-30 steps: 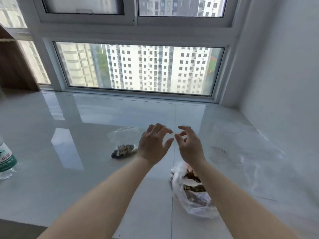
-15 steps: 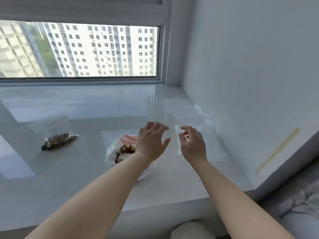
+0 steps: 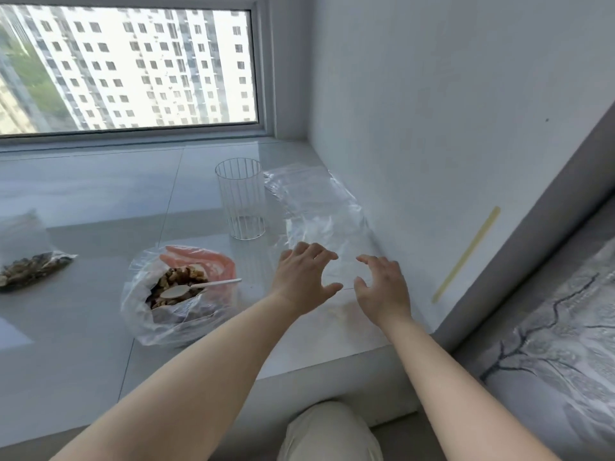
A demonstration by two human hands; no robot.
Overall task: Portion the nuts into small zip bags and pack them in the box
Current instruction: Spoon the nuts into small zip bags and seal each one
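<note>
Head view shows the open bag of nuts on the counter with a white spoon lying in it, a filled small zip bag well apart at the left edge, and an empty ribbed clear cup upright behind, just beside a pile of clear empty bags along the wall. Both hands hover over the near end of that pile, the left hand and right hand each with fingers spread and loosely bent, holding nothing. Compared with a second ago, the view has swung right and down, bringing the cup and pile close, and the hands have spread wider.
</note>
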